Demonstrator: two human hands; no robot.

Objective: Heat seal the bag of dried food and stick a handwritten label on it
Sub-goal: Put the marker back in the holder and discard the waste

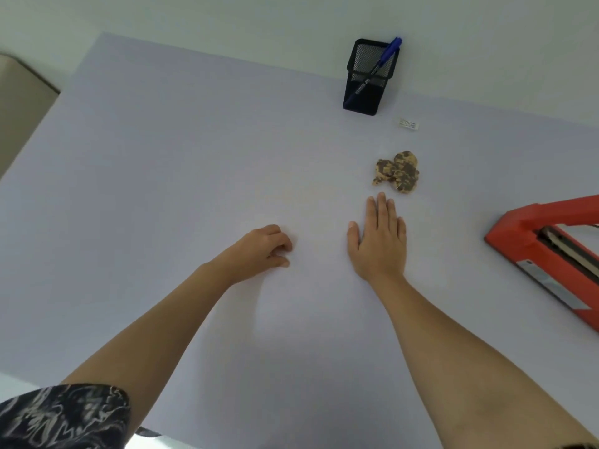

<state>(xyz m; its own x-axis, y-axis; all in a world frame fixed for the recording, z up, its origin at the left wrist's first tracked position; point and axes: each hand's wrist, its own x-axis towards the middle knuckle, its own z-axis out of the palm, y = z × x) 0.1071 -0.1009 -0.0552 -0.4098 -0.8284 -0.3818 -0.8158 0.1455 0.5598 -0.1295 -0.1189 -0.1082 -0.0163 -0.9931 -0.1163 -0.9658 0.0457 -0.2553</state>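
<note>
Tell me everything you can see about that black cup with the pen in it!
The black pen holder is a square cup made of fine wire mesh, with a solid rim and base. It stands upright at the far edge of the table, close to the wall. You can see through its sides. One blue pen leans inside, its cap poking out over the top right corner. Nothing else touches it; a small white label lies nearby on the table.

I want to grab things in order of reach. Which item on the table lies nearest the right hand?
The dried food, just beyond the right hand; label, pen holder and sealer lie farther.
</note>
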